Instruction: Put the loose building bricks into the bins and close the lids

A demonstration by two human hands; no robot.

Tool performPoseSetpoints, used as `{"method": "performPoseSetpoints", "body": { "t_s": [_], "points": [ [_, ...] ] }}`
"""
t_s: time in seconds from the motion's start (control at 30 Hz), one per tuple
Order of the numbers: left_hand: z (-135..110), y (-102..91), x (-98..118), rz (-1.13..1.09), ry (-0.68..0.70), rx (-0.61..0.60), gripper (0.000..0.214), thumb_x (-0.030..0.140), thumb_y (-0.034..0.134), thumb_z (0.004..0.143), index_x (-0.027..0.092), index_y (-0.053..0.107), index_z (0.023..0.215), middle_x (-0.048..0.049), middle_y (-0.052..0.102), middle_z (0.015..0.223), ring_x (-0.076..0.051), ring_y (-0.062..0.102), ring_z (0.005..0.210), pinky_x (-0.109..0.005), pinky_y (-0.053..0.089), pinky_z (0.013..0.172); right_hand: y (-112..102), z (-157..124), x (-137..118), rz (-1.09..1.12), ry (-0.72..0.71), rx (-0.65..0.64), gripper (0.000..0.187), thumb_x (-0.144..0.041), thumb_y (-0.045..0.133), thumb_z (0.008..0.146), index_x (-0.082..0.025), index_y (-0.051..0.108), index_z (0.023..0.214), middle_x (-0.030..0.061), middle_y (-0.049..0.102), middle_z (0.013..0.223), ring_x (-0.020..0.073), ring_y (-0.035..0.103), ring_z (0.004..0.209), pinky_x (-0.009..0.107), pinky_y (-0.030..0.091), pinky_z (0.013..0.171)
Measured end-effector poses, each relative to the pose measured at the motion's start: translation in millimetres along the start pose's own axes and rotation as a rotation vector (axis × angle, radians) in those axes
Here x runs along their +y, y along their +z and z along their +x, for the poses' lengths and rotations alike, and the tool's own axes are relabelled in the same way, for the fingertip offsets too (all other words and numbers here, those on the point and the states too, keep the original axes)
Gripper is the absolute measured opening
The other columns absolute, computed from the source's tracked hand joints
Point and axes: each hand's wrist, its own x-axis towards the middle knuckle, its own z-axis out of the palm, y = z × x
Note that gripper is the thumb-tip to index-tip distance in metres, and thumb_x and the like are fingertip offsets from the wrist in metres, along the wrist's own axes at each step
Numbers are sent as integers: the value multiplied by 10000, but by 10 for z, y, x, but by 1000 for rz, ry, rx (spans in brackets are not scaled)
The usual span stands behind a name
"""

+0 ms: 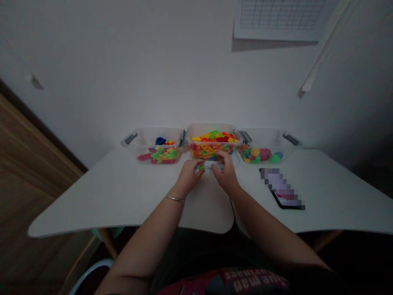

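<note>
My left hand [188,175] is at the middle of the white table, thumb and fingers closed around a small green plastic piece [201,167]; its exact shape is mostly hidden. Just to its right, my right hand [226,174] has its thumb and fingers curved but apart, and I see nothing held between them. Both hands are right in front of a clear bin [215,128] filled with yellow, orange, red and green plastic pieces. A pale, translucent strip [210,164] shows between the hands; what it belongs to is unclear.
A clear bin [144,134] with green, blue and pink pieces stands left. Another bin [264,137] on the right holds round colourful pieces. A phone [282,190] lies on the right of the white table [107,196]. The wall rises directly behind the bins.
</note>
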Motion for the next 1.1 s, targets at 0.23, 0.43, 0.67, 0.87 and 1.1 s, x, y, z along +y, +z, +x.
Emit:
{"method": "performPoseSetpoints", "body": {
  "t_s": [0.23,0.43,0.67,0.87,1.1],
  "points": [
    [9,-49,77,-26,73,31,360,127,688,756,188,633,1107,-70,679,1043,-215,579,1037,-401,457,958,235,-210,64,504,550,-174,354,-438,700,638,-232,527,868,26,654,909,168,630,796,324,509,718],
    [-2,-80,151,-137,88,-25,368,134,662,785,215,630,1142,-64,684,1038,-208,587,1039,-407,462,974,237,-238,33,729,715,-212,369,-466,759,608,-221,563,803,-17,653,743,134,615,687,304,490,696],
    [-15,-100,180,-123,102,-90,378,148,673,784,234,644,1151,-72,668,1127,-210,568,1093,-402,460,986,212,-214,48,784,760,-202,380,-451,790,543,-213,562,732,-45,616,658,114,574,616,280,465,633],
    [-5,-82,160,-46,164,-26,367,190,700,782,214,631,1142,-79,664,1157,-223,564,1120,-431,425,1019,188,-214,63,640,677,-157,353,-435,762,570,-209,559,750,-54,587,625,112,556,582,273,456,605],
    [-16,-83,91,-17,128,-8,306,233,672,815,198,625,1115,-83,674,1102,-222,587,1089,-409,454,970,93,-148,23,374,435,-82,304,-440,691,667,-231,517,804,-39,544,665,145,540,596,278,442,554]
  ]
}}
